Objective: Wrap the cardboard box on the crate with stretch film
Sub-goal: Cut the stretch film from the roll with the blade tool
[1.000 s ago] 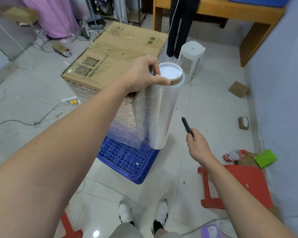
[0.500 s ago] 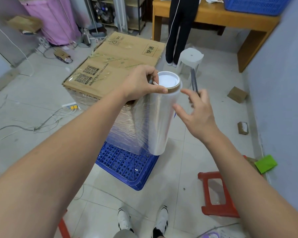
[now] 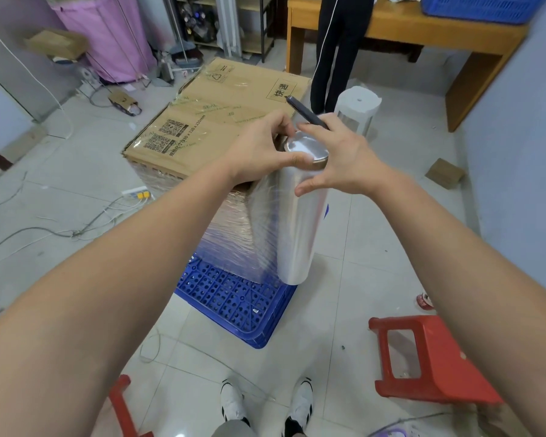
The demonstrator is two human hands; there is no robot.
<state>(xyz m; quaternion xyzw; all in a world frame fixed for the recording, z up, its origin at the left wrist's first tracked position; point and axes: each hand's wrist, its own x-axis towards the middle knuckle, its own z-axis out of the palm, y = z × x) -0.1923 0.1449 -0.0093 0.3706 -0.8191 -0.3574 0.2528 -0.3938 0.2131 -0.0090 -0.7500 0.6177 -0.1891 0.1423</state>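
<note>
I am holding the clear, shiny roll of stretch film upright at the near right corner of the large brown cardboard box, which is sitting on the blue perforated plastic crate on the tiled floor. My left hand is gripping the top of the roll, thumb lying across its rim and fingers curled round the far side. My right hand is clamping a slim black pen-like cutter between its fingers while the thumb and palm are closing in against the roll's upper side; whether the palm is actually touching the film I cannot tell.

The box's sides are already looking glossy with film, and a sheet is running taut from the box to the roll, so I am judging the wrapping to be near its end and the film ready for severing. The next move is calling for a steady left grip to keep tension while the blade is drawn across the stretched sheet, close to the roll.

Compared with a second ago, my right hand has been rising from low beside the red plastic stool up to the roll's top, bringing the cutter with it; the left grip is staying unchanged.
</note>
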